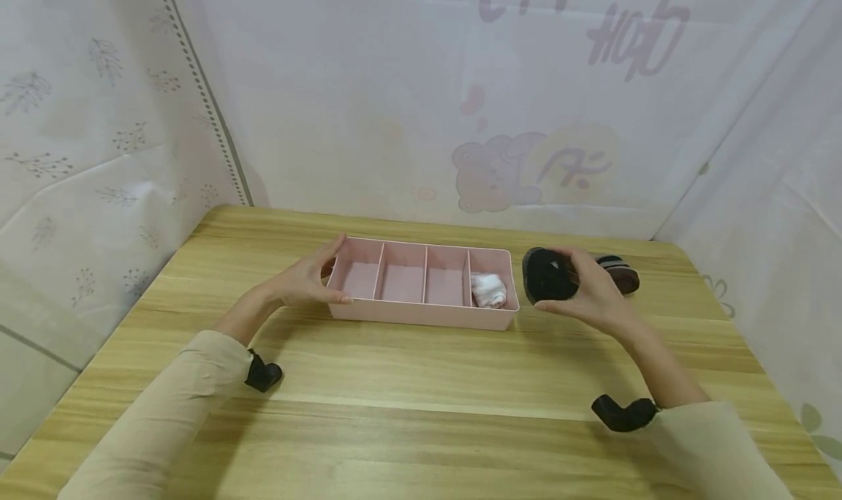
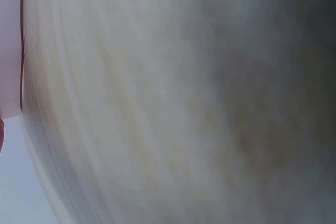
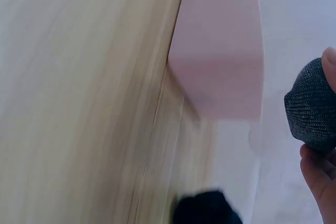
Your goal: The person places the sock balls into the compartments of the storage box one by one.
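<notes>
In the head view, the left grip [image 1: 304, 279] holds one end of a pink box [image 1: 421, 314], thumb on the near wall and fingers at the far corner. The box extends from it toward the right grip [image 1: 595, 293], parted into four compartments. The compartment farthest from the left grip and nearest the right holds a crumpled white cloth [image 1: 489, 291]. The right grip pinches a dark sock [image 1: 546, 277] between thumb and fingers, just beside the box's end and apart from it. Just beyond the right grip, on its far right side, a striped roll [image 1: 620, 273] lies on the tabletop [image 1: 408, 383], partly hidden by the hand.

In the left wrist view, the box wall and a sliver of fingertip show at the edge; the grip's state cannot be told from here, and blurred tabletop fills most of the rest.

In the right wrist view, the sock's ribbed knit shows between thumb and fingers, with the box across from the grip. A blurred dark shape [image 3: 206, 208] near the box end is too unclear to name.
</notes>
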A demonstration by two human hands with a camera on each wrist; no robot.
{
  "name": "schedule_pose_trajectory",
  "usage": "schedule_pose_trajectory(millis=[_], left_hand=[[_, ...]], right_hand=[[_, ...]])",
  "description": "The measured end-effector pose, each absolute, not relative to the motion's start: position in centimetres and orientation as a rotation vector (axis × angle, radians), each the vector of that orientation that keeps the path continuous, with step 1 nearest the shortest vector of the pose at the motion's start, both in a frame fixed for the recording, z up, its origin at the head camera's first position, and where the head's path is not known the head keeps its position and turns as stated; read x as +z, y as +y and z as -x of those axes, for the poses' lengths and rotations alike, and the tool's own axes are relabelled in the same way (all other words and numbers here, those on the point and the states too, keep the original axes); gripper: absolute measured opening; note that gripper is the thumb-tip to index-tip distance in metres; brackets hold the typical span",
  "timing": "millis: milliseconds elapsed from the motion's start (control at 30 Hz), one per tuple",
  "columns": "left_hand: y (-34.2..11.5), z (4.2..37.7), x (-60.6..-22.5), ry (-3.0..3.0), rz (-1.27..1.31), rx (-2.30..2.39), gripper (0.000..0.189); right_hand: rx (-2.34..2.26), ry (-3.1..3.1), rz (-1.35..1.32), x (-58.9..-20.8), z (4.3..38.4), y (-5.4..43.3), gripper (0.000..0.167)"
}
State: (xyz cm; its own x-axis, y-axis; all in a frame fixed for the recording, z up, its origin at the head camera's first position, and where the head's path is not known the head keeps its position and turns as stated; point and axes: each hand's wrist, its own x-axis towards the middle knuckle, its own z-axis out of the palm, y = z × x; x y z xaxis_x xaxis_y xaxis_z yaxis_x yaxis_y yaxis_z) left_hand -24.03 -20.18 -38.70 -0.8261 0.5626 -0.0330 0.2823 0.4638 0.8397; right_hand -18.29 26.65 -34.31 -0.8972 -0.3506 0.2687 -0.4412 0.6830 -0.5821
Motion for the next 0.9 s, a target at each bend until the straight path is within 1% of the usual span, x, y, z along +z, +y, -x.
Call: schedule_pose_trajectory(millis=[200, 533, 667, 900], left_hand=[[-20.2, 24.0, -38.7, 2.399, -0.714, 1.314, 0.114], [-20.1, 24.1, -38.8, 2.382, -0.714, 1.334, 0.115], [-20.1, 24.0, -38.7, 2.382, -0.709, 1.339, 0.115], [-20.1, 24.1, -38.8, 2.379, -0.701, 1.332, 0.115]], right_hand=[[1.129, -2.667, -0.724, -34.3, 19.6, 22.9, 0.089], [1.281, -2.634, -0.766, -35.6, 21.4, 18.1, 0.084], [1.212, -2.676, -0.759, -35.6, 21.7, 16.6, 0.084], [0.932, -2.781, -0.755, -35.4, 22.2, 14.9, 0.086]])
